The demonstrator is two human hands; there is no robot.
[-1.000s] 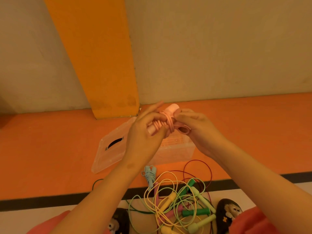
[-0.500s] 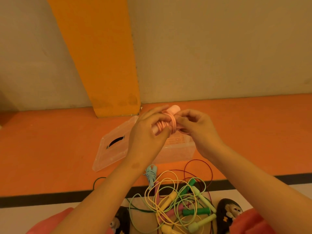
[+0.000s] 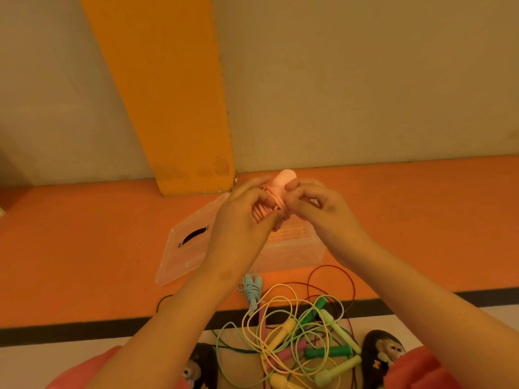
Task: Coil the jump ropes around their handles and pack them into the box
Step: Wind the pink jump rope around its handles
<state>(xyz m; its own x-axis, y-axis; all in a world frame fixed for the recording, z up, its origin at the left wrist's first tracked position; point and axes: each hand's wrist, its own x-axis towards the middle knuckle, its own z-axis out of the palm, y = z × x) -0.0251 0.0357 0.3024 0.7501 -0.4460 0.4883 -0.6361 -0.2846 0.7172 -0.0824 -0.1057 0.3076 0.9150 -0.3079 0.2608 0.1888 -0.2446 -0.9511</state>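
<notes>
A clear plastic lid [image 3: 188,248] lies at nine o'clock of the clear plastic box [image 3: 293,255]. Above the box, the left hand [image 3: 241,220] curls around a pale pink jump rope [image 3: 284,181] coiled on its handles. At three o'clock the right hand [image 3: 325,214] pinches its cord. Tangled coloured jump ropes [image 3: 295,332] lie at six o'clock.

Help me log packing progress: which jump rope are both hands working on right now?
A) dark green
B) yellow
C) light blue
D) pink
D: the left hand and right hand both grip the pink jump rope, its cord wound round the handles, while the light blue jump rope lies on the floor.
</notes>
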